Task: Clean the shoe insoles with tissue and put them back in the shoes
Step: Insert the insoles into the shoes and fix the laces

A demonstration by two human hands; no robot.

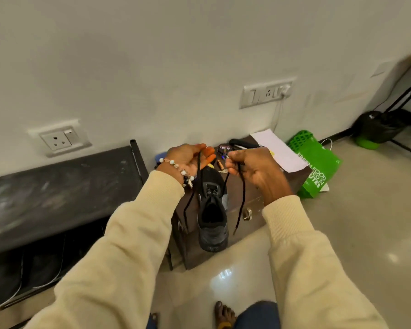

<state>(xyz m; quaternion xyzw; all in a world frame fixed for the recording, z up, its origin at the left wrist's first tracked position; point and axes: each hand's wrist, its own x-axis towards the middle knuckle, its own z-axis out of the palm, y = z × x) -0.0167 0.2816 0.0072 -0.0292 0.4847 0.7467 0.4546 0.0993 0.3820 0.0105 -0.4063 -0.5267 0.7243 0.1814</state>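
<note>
On top of a small brown cabinet [249,205] against the white wall stood one black sneaker [211,210], the only shoe clearly in sight, with its long axis running away from the person: toe toward the wall, heel and dark open mouth toward the camera, the heel overhanging the cabinet's front edge. Two black lace ends [241,198] rose from its eyelets, one to each hand. The left hand [188,160], palm turned up and wearing a beaded bracelet [182,170], had its fingers curled over one lace, whose tail hung down beside the cabinet. The right hand [249,167], knuckles up, pinched the other lace between thumb and fingers, its tail dangling past the cabinet front. Both arms, in cream sleeves, reached forward from the bottom corners, with the hands level above the toe. Behind the shoe lay one round polish tin [224,149] marked "Cherry", one small battery [220,165] and a white sheet of paper [278,148]. One green carrier bag [316,167] leaned beside the cabinet, and two socket plates [57,141] were set in the wall.
</note>
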